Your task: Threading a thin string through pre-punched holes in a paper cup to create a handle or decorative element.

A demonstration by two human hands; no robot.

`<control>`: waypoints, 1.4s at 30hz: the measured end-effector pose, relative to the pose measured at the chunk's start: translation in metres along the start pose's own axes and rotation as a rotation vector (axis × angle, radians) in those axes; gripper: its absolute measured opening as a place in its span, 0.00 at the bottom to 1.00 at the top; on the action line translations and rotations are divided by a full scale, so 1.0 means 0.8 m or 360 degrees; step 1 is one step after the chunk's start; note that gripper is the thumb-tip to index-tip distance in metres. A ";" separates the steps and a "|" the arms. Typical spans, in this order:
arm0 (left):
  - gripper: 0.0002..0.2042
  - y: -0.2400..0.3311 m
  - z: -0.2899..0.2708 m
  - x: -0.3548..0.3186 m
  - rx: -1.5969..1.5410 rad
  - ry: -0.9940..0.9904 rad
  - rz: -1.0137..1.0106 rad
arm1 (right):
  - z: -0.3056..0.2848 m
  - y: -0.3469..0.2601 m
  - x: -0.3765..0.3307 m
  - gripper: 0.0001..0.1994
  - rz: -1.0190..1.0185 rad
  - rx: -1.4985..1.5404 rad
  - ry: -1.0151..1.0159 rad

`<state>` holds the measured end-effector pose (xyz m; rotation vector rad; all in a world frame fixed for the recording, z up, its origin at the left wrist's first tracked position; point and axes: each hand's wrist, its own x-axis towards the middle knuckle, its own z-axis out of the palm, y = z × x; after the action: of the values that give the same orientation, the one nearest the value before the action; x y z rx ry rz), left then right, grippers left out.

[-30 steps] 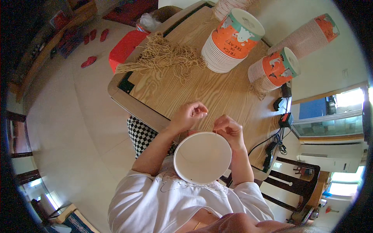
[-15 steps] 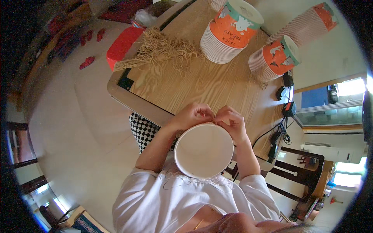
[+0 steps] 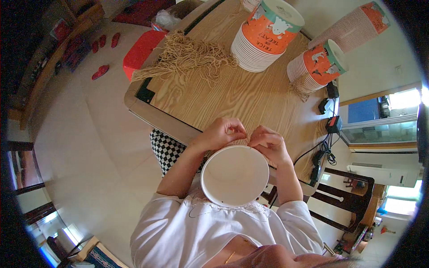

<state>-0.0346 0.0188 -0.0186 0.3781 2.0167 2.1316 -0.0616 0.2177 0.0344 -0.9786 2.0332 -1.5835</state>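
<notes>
A white paper bucket (image 3: 234, 176) leans against my chest near the table's front edge, its open mouth toward me. My left hand (image 3: 223, 134) is just beyond the far rim, thumb and fingertips pinched on a thin tan string (image 3: 242, 139). My right hand (image 3: 269, 145) pinches at the same string by the rim, its fingertips close to the bucket's wall. The fingers partly hide the string, and the bucket's outer side is out of sight.
A tangled heap of tan strings (image 3: 192, 58) lies at the table's far left. Stacks of orange paper buckets (image 3: 268, 38) and a smaller orange stack (image 3: 317, 64) stand at the back. Black cables and adapters (image 3: 328, 134) line the right edge. A red stool (image 3: 143, 53) stands left.
My hands have drawn slightly apart, the right one shifting a little right and down. The bucket has dipped slightly toward me.
</notes>
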 end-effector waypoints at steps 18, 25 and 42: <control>0.06 0.014 0.006 0.003 0.0130 -0.0005 -0.0057 | -0.009 0.002 -0.002 0.03 -0.0122 -0.0174 -0.0037; 0.06 0.021 0.005 0.003 0.0110 -0.0120 -0.0184 | -0.010 -0.008 -0.002 0.05 -0.0042 -0.0150 -0.0018; 0.03 0.047 -0.050 -0.024 -0.0688 0.0606 0.0075 | -0.048 -0.021 -0.005 0.10 0.0180 -0.0881 0.0781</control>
<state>-0.0274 -0.0275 0.0156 -0.0524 1.6389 2.7483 -0.0798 0.2449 0.0611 -0.6563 2.9096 -1.3125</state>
